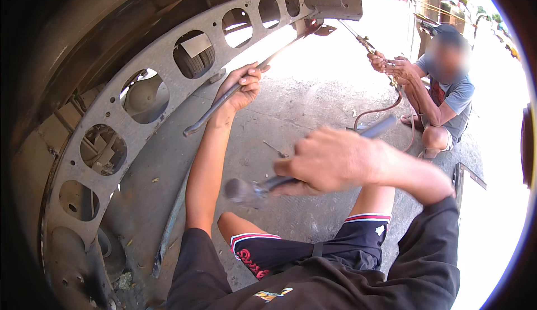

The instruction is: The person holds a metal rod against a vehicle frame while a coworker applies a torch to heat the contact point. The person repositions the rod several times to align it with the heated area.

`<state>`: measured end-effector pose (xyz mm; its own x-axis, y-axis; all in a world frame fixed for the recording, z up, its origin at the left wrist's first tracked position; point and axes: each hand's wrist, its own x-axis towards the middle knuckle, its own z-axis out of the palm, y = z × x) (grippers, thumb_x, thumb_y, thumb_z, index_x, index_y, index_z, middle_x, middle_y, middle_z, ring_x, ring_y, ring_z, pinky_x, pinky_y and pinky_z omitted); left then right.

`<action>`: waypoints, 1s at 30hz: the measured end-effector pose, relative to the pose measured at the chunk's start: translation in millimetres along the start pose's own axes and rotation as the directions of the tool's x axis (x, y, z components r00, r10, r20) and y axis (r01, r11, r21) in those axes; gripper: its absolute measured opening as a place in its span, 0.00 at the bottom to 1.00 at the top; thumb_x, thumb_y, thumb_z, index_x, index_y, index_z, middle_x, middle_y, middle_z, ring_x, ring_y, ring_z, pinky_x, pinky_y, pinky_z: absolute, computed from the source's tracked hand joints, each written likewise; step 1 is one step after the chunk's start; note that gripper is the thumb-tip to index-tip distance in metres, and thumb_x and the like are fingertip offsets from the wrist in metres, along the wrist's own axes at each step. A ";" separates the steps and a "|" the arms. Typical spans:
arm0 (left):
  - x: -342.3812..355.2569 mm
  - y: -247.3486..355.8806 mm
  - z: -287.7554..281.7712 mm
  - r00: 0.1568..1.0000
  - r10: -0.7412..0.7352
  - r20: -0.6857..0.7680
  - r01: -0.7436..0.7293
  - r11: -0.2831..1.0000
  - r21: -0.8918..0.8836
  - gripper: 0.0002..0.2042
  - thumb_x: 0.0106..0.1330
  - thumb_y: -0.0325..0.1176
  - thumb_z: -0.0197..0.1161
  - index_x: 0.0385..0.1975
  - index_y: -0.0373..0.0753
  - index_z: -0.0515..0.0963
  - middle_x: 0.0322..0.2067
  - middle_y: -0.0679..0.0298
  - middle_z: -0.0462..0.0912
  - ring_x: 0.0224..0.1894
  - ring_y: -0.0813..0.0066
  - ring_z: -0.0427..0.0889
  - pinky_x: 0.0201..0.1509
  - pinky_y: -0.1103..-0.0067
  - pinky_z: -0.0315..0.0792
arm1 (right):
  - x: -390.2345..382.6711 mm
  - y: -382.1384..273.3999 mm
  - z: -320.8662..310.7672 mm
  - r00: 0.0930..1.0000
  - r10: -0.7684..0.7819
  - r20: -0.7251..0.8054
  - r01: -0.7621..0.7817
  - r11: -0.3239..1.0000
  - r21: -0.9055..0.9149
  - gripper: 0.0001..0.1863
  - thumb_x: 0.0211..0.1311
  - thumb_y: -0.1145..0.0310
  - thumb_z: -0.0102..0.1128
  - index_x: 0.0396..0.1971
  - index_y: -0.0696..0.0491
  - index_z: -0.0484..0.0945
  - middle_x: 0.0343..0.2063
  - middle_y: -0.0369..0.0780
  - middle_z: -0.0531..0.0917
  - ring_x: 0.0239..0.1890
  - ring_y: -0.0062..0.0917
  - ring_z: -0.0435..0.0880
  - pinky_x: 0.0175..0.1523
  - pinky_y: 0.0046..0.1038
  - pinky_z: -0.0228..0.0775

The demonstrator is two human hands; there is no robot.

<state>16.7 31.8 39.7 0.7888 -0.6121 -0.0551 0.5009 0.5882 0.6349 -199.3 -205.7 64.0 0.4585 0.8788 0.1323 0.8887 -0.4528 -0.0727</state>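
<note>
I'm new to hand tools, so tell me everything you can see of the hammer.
The hammer has a blunt, grey, metal-looking head and a long dark handle, its material unclear. Gripped by the right hand in the air, it slants, head lower left, handle end upper right. Blur hides finer detail.

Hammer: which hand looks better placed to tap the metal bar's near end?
Probably the right hand: it already grips the hammer by its handle, the blurred head toward the bar's side. The left hand is occupied, holding the metal bar beside the perforated beam.
</note>
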 end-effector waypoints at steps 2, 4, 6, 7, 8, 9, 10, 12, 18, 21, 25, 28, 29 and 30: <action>-12.6 2.0 -13.5 0.999 0.040 -0.011 -0.040 0.997 0.062 0.16 0.78 0.29 0.46 0.55 0.20 0.65 0.20 0.69 0.70 0.13 0.91 0.64 0.16 0.90 0.55 | -2.4 46.6 103.9 0.991 0.040 0.130 -0.077 0.954 0.290 0.29 0.70 0.39 0.48 0.37 0.52 0.82 0.19 0.48 0.81 0.29 0.49 0.84 0.35 0.47 0.75; 8.9 -7.1 -12.0 1.000 0.019 0.009 -0.019 0.994 0.110 0.17 0.78 0.31 0.49 0.57 0.21 0.67 0.18 0.71 0.69 0.13 0.92 0.63 0.15 0.90 0.56 | -15.8 95.0 218.8 0.894 0.206 0.398 -0.359 0.861 0.361 0.30 0.67 0.40 0.52 0.39 0.54 0.85 0.31 0.49 0.86 0.41 0.46 0.86 0.42 0.46 0.77; 9.7 -7.7 -2.5 0.999 0.018 -0.045 -0.006 0.962 0.272 0.18 0.79 0.34 0.48 0.58 0.25 0.68 0.18 0.72 0.70 0.13 0.92 0.64 0.15 0.89 0.57 | -23.9 114.1 352.6 0.810 0.394 0.435 -0.536 0.799 0.274 0.28 0.60 0.41 0.60 0.39 0.54 0.85 0.37 0.47 0.87 0.42 0.47 0.86 0.44 0.43 0.79; 10.7 -10.4 2.0 0.997 0.020 -0.073 0.007 0.937 0.349 0.19 0.79 0.36 0.48 0.58 0.26 0.68 0.19 0.72 0.70 0.13 0.92 0.64 0.15 0.89 0.57 | -29.2 122.1 422.8 0.781 0.430 0.453 -0.567 0.792 0.227 0.25 0.59 0.44 0.62 0.39 0.53 0.85 0.39 0.47 0.87 0.43 0.46 0.86 0.45 0.42 0.80; 0.8 -10.1 5.9 0.990 0.039 -0.136 0.029 0.883 0.469 0.20 0.79 0.38 0.48 0.59 0.28 0.68 0.19 0.72 0.71 0.14 0.92 0.65 0.16 0.89 0.59 | -27.4 118.7 464.3 0.777 0.411 0.477 -0.563 0.792 0.235 0.23 0.59 0.46 0.62 0.39 0.53 0.85 0.39 0.47 0.87 0.44 0.46 0.86 0.45 0.42 0.80; -1.2 -13.2 5.1 0.981 0.051 -0.186 0.064 0.822 0.565 0.21 0.79 0.40 0.47 0.60 0.29 0.68 0.19 0.73 0.71 0.14 0.91 0.67 0.16 0.88 0.61 | -35.1 118.2 498.3 0.757 0.405 0.512 -0.576 0.784 0.231 0.22 0.59 0.48 0.63 0.39 0.53 0.85 0.39 0.47 0.87 0.44 0.45 0.86 0.45 0.42 0.80; -2.8 -12.2 11.3 0.975 0.069 -0.209 0.080 0.774 0.628 0.21 0.79 0.41 0.47 0.60 0.29 0.68 0.19 0.73 0.71 0.14 0.90 0.68 0.17 0.88 0.62 | -41.1 117.5 525.1 0.744 0.381 0.549 -0.576 0.782 0.239 0.21 0.59 0.49 0.63 0.39 0.52 0.85 0.40 0.47 0.87 0.45 0.44 0.86 0.45 0.42 0.80; -15.2 -12.4 11.9 0.954 0.103 -0.283 0.140 0.682 0.717 0.22 0.79 0.43 0.46 0.60 0.29 0.68 0.19 0.73 0.71 0.15 0.89 0.69 0.17 0.88 0.64 | -57.4 108.2 565.0 0.728 0.321 0.606 -0.585 0.752 0.304 0.20 0.59 0.51 0.64 0.41 0.51 0.85 0.40 0.46 0.87 0.46 0.42 0.86 0.47 0.43 0.79; -5.1 -8.2 4.0 0.969 0.101 -0.227 0.131 0.572 0.810 0.19 0.78 0.42 0.46 0.54 0.31 0.71 0.17 0.72 0.68 0.15 0.83 0.71 0.19 0.85 0.65 | -38.7 101.7 570.6 0.866 0.348 0.359 -0.473 0.803 0.362 0.18 0.62 0.56 0.62 0.47 0.51 0.83 0.39 0.48 0.86 0.47 0.42 0.85 0.50 0.43 0.76; -10.6 -15.0 1.7 0.959 0.146 -0.243 0.138 0.508 0.850 0.17 0.78 0.43 0.46 0.47 0.34 0.72 0.16 0.71 0.66 0.17 0.80 0.71 0.23 0.83 0.66 | 72.6 78.9 416.7 0.990 0.143 0.008 -0.045 0.261 0.964 0.22 0.67 0.55 0.62 0.45 0.62 0.80 0.41 0.49 0.87 0.45 0.45 0.86 0.50 0.41 0.77; -1.3 -22.0 1.6 0.974 0.132 -0.184 0.109 0.438 0.892 0.16 0.77 0.45 0.46 0.42 0.36 0.71 0.16 0.70 0.65 0.18 0.79 0.70 0.28 0.81 0.65 | 143.9 45.8 224.2 0.893 0.017 -0.450 0.366 -0.608 0.704 0.33 0.73 0.53 0.56 0.66 0.61 0.62 0.53 0.43 0.79 0.56 0.29 0.77 0.65 0.32 0.65; 6.0 -35.7 6.0 0.967 0.155 -0.201 0.117 0.429 0.896 0.16 0.77 0.44 0.47 0.41 0.36 0.71 0.16 0.71 0.63 0.17 0.81 0.66 0.25 0.80 0.67 | 159.8 39.3 184.3 0.921 0.056 -0.387 0.241 -0.861 0.449 0.30 0.73 0.51 0.55 0.62 0.58 0.63 0.51 0.40 0.77 0.53 0.26 0.77 0.60 0.31 0.66; 9.5 -41.5 6.2 0.964 0.162 -0.213 0.125 0.433 0.893 0.16 0.77 0.44 0.47 0.40 0.36 0.71 0.16 0.71 0.63 0.17 0.82 0.65 0.24 0.80 0.67 | 159.7 40.8 179.3 0.949 0.019 -0.313 0.145 -0.913 0.382 0.29 0.73 0.51 0.55 0.60 0.57 0.64 0.50 0.39 0.77 0.52 0.25 0.77 0.58 0.30 0.67; 6.9 -45.8 9.3 0.964 0.176 -0.201 0.111 0.421 0.900 0.15 0.77 0.44 0.47 0.39 0.36 0.70 0.16 0.71 0.63 0.17 0.84 0.63 0.21 0.81 0.67 | 152.0 33.1 170.6 0.965 0.119 -0.234 0.215 -0.870 0.444 0.20 0.73 0.53 0.55 0.49 0.56 0.69 0.42 0.40 0.79 0.44 0.24 0.78 0.53 0.29 0.69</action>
<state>-4.1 -4.3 17.4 0.9198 -0.3805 -0.0963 -0.0225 -0.2961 0.9549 -101.0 -61.4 -86.9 0.5492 0.7588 0.3502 -0.6763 0.6497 -0.3472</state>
